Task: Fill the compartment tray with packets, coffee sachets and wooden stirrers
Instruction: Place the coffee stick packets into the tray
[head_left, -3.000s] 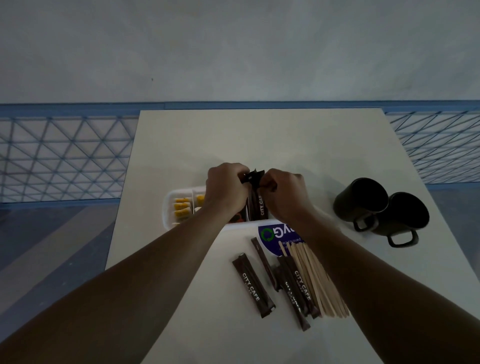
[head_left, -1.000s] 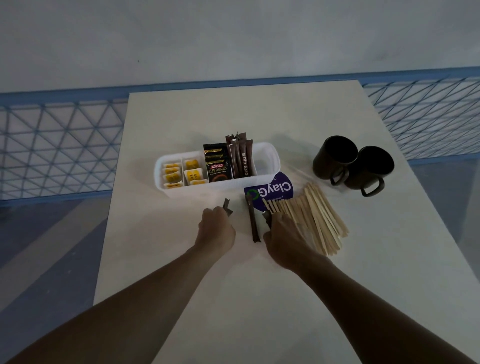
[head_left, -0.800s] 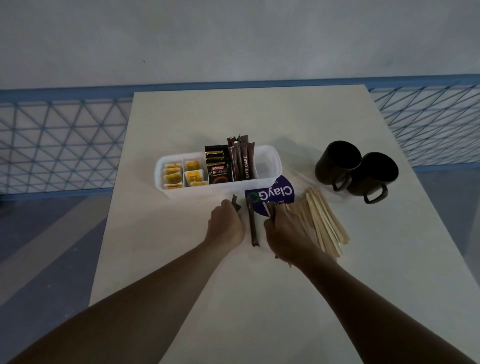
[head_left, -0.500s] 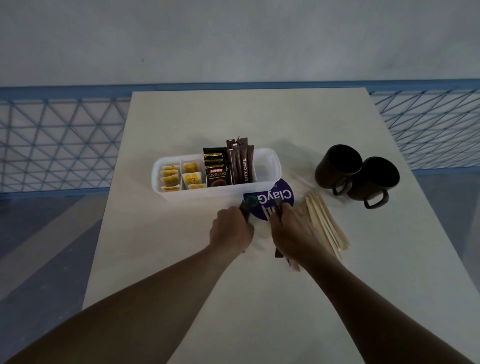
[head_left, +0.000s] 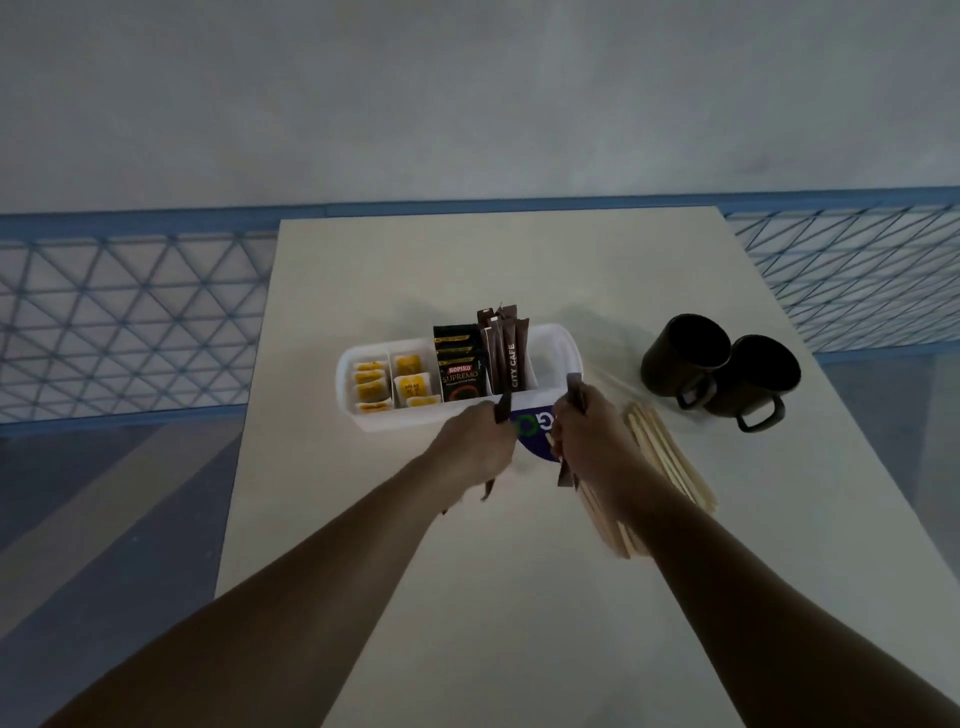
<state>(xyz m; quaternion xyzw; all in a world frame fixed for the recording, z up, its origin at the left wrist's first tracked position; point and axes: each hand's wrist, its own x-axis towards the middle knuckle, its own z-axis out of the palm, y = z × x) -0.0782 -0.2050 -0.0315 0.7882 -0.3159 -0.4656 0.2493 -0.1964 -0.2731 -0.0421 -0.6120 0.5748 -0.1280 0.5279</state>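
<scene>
A white compartment tray (head_left: 565, 347) stands mid-table. Its left compartments hold yellow packets (head_left: 372, 383), the middle holds black Kopiko packets (head_left: 460, 366), and brown City Cafe sachets (head_left: 506, 349) stand upright beside them. The rightmost compartment looks empty. My left hand (head_left: 475, 447) is closed on a brown coffee sachet (head_left: 502, 406), just in front of the tray. My right hand (head_left: 589, 434) grips brown sachets (head_left: 574, 387) near the tray's right front corner. Wooden stirrers (head_left: 670, 465) lie in a pile to the right of my right hand, partly under my forearm.
Two dark mugs (head_left: 719, 371) stand side by side at the right of the table. A round blue sticker (head_left: 532, 428) lies between my hands, in front of the tray. A blue mesh railing (head_left: 130, 322) runs behind the table on both sides.
Both hands picked the loose brown sachets off the table and lifted them forward to the tray's front edge. No sachets are left lying in front of the tray.
</scene>
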